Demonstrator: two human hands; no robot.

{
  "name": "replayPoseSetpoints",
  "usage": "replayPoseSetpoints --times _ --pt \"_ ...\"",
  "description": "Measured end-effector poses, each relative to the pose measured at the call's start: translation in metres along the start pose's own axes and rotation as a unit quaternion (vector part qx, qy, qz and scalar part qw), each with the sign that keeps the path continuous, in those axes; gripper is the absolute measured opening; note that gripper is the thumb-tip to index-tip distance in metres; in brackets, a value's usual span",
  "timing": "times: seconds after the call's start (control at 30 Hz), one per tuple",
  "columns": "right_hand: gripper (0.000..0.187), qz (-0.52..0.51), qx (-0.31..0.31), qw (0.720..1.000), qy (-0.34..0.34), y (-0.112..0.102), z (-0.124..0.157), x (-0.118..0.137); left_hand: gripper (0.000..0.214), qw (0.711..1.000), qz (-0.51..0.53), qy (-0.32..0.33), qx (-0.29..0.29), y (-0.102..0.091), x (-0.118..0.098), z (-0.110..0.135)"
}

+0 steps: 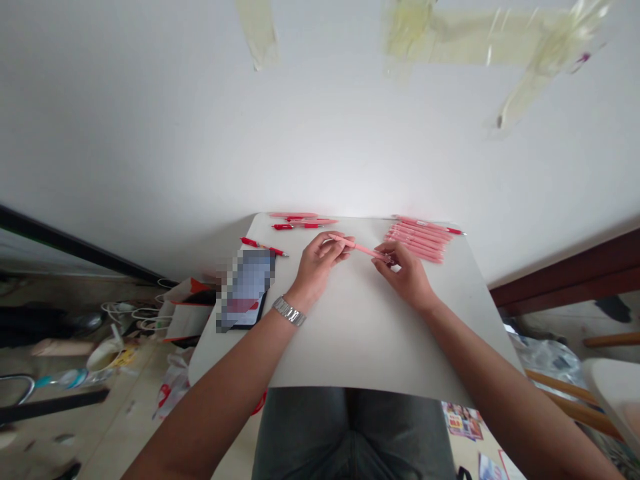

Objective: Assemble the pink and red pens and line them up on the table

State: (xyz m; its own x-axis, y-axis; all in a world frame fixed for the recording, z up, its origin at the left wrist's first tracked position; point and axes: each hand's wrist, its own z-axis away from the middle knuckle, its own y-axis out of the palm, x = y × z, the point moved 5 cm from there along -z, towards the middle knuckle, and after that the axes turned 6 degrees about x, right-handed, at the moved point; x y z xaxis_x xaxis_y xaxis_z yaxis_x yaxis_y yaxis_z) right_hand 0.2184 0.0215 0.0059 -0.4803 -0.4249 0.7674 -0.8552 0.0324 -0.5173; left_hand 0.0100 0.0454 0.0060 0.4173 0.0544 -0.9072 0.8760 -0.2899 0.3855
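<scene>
Between my hands, over the middle of a white table [345, 340], is a slim pink pen [364, 250]. My left hand [323, 257], with a metal watch on its wrist, pinches the thicker end. At the other end, the fingers of my right hand [401, 270] are closed on the pen's tip. A row of several pink pens [417, 241] lies just beyond my right hand. Past my left hand, at the table's back edge, lie a few loose red and pink pens [300, 221].
A phone [247, 287] with a blurred screen lies at the table's left, with a red pen [265, 247] above it. The wall [320, 133] stands right behind the table. Cables, a cup [105, 353] and bags clutter the floor at left; a chair [613, 387] is at right.
</scene>
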Motion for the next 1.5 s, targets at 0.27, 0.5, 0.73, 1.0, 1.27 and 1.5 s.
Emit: replayPoseSetpoints --times 0.27,0.5,0.73,1.0,1.27,1.5 --pt "0.033 0.036 0.035 0.999 -0.005 -0.0003 -0.0011 0.0042 0.032 1.000 0.003 0.012 0.004 0.0033 -0.0033 0.0002" --pt "0.031 0.005 0.020 1.000 0.004 -0.0008 -0.0003 0.0028 0.031 1.000 -0.006 0.014 0.002 0.0031 -0.0035 0.0007" --pt "0.022 0.006 0.005 1.000 -0.019 -0.0013 -0.0022 0.0032 0.032 1.000 -0.008 0.007 0.007 0.0036 -0.0033 0.0008" --pt "0.037 0.022 0.050 0.999 0.001 -0.0011 -0.0015 0.0052 0.031 1.000 -0.011 0.005 0.011 0.0023 -0.0012 -0.0003" --pt "0.031 -0.002 0.036 0.999 0.015 -0.0002 0.0003 0.0014 0.033 1.000 -0.015 0.012 0.000 0.0012 -0.0015 0.0001" --pt "0.018 0.028 -0.003 0.999 -0.030 -0.0020 -0.0007 0.0031 0.032 1.000 -0.007 0.009 -0.009 -0.0006 0.0014 -0.0012"
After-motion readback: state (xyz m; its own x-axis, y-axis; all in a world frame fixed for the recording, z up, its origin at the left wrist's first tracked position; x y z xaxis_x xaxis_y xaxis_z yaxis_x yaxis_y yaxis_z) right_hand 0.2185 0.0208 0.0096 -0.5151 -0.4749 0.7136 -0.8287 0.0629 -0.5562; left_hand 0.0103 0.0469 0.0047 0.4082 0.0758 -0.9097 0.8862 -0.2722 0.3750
